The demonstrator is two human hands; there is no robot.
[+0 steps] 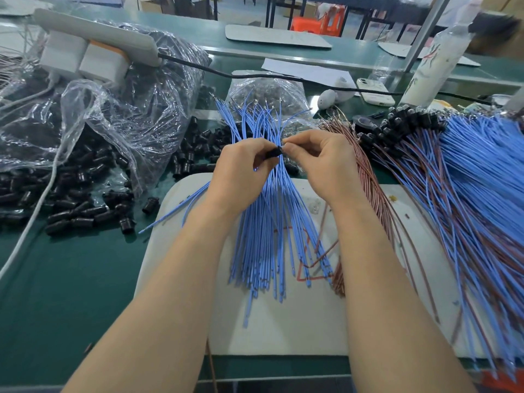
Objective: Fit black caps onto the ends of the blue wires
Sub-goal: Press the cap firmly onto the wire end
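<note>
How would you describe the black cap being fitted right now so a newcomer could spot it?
Find the white mat on the green table, under the bundle of blue wires. Above the bundle the two hands meet, and the black cap sits pinched in the left hand's fingertips, meeting the right hand's pinched blue wire. Unlike the loose caps heaped to the left, it is off the table.

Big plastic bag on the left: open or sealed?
Open: the bag gapes at its mouth, and black caps lie spilled on the table beside it.
</note>
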